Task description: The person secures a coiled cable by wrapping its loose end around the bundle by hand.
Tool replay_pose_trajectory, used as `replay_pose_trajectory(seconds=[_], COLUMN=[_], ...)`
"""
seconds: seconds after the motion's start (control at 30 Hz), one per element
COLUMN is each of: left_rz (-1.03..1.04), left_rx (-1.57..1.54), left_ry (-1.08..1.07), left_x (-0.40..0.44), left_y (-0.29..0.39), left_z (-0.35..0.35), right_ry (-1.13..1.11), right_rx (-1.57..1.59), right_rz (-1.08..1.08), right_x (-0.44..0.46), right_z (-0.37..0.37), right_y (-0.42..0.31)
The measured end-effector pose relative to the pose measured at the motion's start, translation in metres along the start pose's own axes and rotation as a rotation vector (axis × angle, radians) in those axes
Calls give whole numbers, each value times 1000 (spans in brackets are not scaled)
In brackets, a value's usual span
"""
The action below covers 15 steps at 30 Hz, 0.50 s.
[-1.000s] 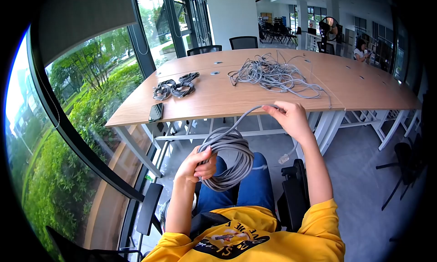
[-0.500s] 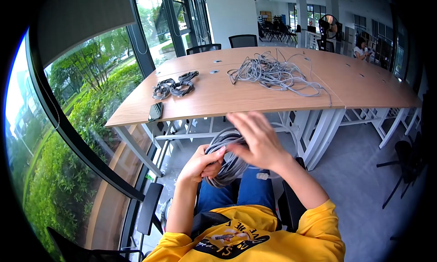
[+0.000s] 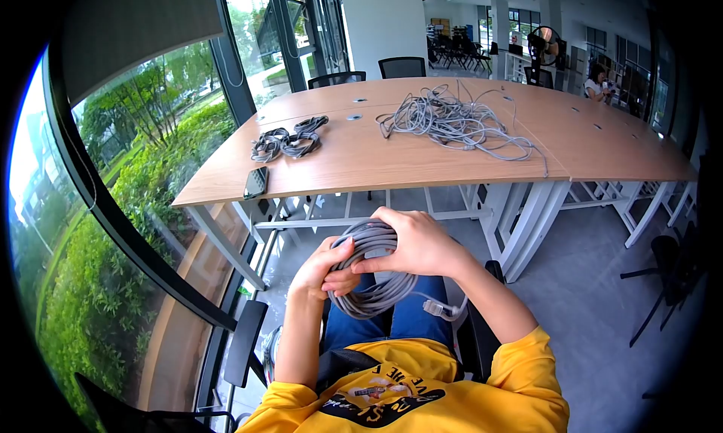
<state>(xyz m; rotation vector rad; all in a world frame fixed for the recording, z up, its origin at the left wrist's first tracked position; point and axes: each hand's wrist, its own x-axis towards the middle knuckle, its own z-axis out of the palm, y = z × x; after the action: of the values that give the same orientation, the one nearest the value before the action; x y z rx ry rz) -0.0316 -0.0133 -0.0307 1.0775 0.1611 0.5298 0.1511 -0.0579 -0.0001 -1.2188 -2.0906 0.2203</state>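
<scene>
A coil of grey network cable (image 3: 376, 296) is held above my lap, its many loops bunched into a ring. My left hand (image 3: 325, 271) grips the ring's left side, with the thumb over the loops and the fingers curled round them. On the upper right of the ring, my right hand (image 3: 414, 241) is closed round the loops, its thumb on the inner side. A short cable end with a pale plug (image 3: 434, 308) hangs out at the coil's lower right, over my thigh.
On the wooden table (image 3: 339, 173) ahead lie a tangled heap of grey cable (image 3: 452, 120), small dark cable coils (image 3: 290, 141) and a phone (image 3: 257, 182). Chair armrests (image 3: 246, 343) flank me. Windows stand at left. A seated person (image 3: 596, 85) is far right.
My right hand was raised and blurred beside the coil; now it has come down and closed on the loops. The plug end shows more plainly at the lower right.
</scene>
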Motion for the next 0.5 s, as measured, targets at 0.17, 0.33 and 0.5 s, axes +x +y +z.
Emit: replay_pose_trajectory(seconds=[0.17,0.33,0.5], left_rz=[60,65,54], left_rx=[114,140,156], left_ry=[29,45,139], left_x=[-1,1,2], left_y=[7,6,-1], left_z=[6,10,19], right_ry=[86,207,389], right_rx=[165,172,111], right_rz=[11,33,-28], right_x=[-6,-4,-3], right_z=[9,14,24], right_y=[0,-2,1])
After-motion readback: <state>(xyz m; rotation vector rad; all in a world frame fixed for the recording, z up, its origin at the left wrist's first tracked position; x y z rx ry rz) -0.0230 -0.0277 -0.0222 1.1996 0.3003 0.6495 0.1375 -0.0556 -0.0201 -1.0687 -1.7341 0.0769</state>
